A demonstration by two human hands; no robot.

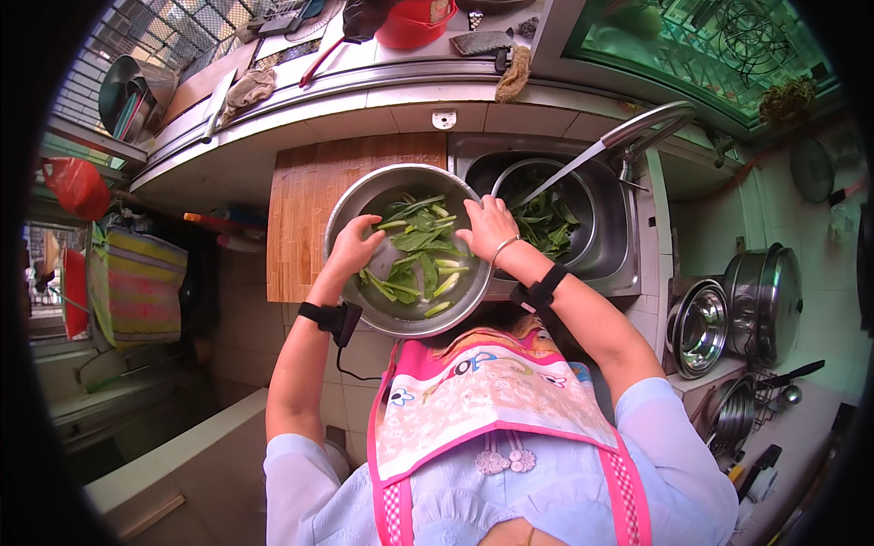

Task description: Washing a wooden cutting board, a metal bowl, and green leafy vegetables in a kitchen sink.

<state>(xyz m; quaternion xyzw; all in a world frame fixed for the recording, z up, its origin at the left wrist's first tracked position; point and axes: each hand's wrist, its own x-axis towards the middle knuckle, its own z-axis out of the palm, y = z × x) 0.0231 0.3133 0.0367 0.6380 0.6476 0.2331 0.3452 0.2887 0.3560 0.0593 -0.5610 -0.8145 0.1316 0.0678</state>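
A wide stainless steel basin [349, 300] holds water with cut leafy greens [416, 239] floating in it. It sits over the front of a wooden board [293, 225] and overhangs its front edge. My left hand [353, 244] is inside the basin's left rim, thumb and fingers apart, with nothing visible between them. Over the right rim lies my right hand [493, 225], its thumb apart from the fingers and no greens in it. Just right of it, more dark greens [546, 222] lie in a second metal bowl [588, 205] in the sink [618, 263].
Water runs from a curved faucet [649, 123] into the sink bowl. Behind the board runs a tiled ledge [382, 99] with a cloth [249, 92] and a red plastic basin [413, 24]. Steel pots [761, 300] and bowls [700, 331] stand on the right. A striped bag [140, 280] is at left.
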